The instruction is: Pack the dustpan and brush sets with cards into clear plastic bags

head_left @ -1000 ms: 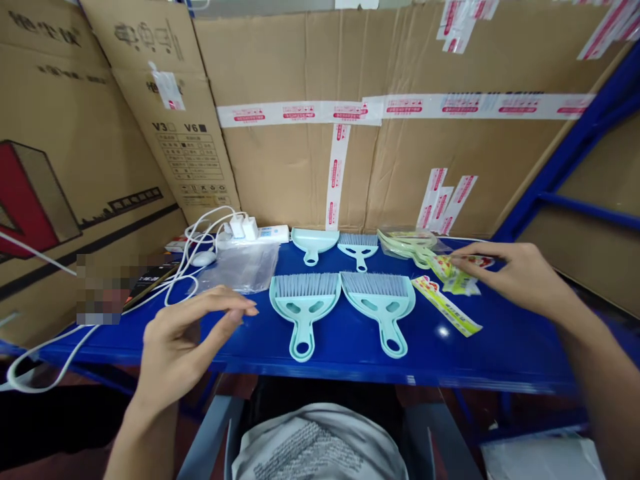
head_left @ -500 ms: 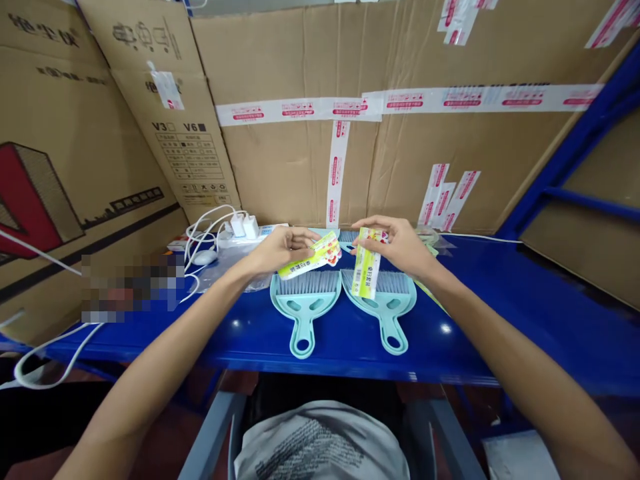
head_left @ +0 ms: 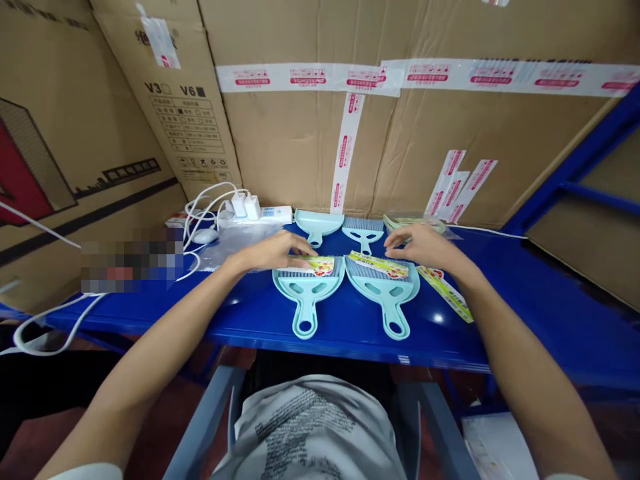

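Observation:
Two mint-green dustpans with small brushes nested in them, the left dustpan (head_left: 309,291) and the right dustpan (head_left: 391,293), lie side by side, handles toward me. My left hand (head_left: 280,252) is closed on a yellow-and-white label card (head_left: 323,265) over the left brush's bristles. Across the right brush's bristles rests another label card (head_left: 380,265). My right hand (head_left: 419,245) hovers just above and right of it, fingers loosely bent and apart, holding nothing. On the table under my right forearm lies one more label card (head_left: 447,293).
Behind stand a separate dustpan (head_left: 319,223) and a brush (head_left: 363,233). A clear bag (head_left: 413,222) is at back right. A power strip (head_left: 275,214) with white chargers and cables sits at back left, beside plastic film (head_left: 235,243). Cardboard walls (head_left: 285,147) close the blue table's rear.
My right hand has let go of its label card, which now lies on the right brush, and has moved right. My left hand has lowered its card. The view has tilted down.

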The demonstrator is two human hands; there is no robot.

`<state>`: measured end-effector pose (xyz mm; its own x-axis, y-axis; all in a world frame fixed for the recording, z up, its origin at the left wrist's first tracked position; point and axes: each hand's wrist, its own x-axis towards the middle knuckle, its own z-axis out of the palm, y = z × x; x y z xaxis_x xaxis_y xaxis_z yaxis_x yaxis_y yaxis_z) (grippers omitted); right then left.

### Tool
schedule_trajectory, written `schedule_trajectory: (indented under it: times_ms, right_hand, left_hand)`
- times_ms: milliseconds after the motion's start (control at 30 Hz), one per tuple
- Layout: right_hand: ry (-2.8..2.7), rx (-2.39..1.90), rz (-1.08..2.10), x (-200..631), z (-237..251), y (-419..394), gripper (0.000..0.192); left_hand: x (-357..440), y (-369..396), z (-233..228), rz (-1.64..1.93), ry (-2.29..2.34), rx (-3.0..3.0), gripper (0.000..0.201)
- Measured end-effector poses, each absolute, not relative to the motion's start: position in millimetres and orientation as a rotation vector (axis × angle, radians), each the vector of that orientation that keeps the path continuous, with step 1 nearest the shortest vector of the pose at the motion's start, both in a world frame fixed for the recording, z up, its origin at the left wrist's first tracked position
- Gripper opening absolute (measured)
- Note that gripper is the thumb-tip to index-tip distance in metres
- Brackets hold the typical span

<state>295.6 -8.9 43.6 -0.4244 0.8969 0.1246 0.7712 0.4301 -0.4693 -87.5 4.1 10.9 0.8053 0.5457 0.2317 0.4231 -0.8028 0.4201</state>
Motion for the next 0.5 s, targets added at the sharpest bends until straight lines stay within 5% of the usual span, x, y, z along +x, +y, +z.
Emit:
schedule_trajectory:
  times_ms: [500]
  right_hand:
    - [-2.678,-1.378,0.474,285.3,40.9,-16.7,0.058]
  left_hand:
    - [-90.4,4.6,11.2,0.374,0.808,2.771,0.047]
